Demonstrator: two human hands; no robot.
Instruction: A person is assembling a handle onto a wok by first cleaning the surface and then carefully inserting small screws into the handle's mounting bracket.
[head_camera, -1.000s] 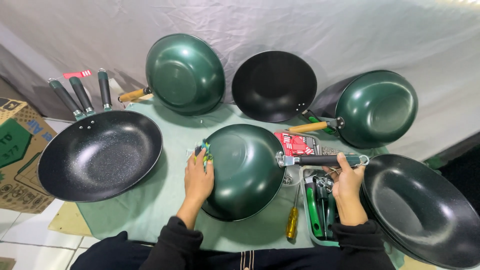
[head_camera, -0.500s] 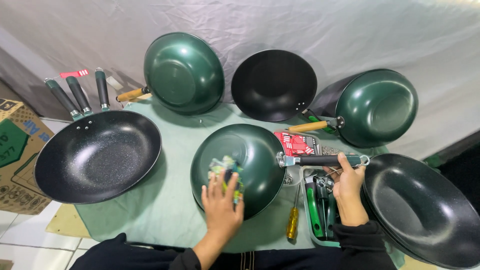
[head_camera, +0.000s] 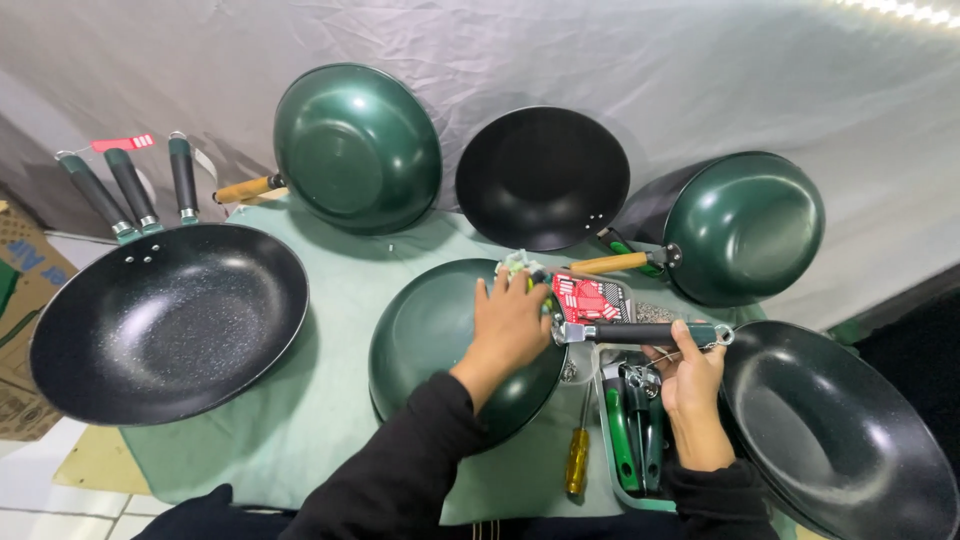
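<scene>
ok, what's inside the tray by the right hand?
The tray holds loose green-and-black pan handles, lying lengthwise. The right hand and the black handle it grips cover the tray's far end, so what lies there cannot be seen.
</scene>
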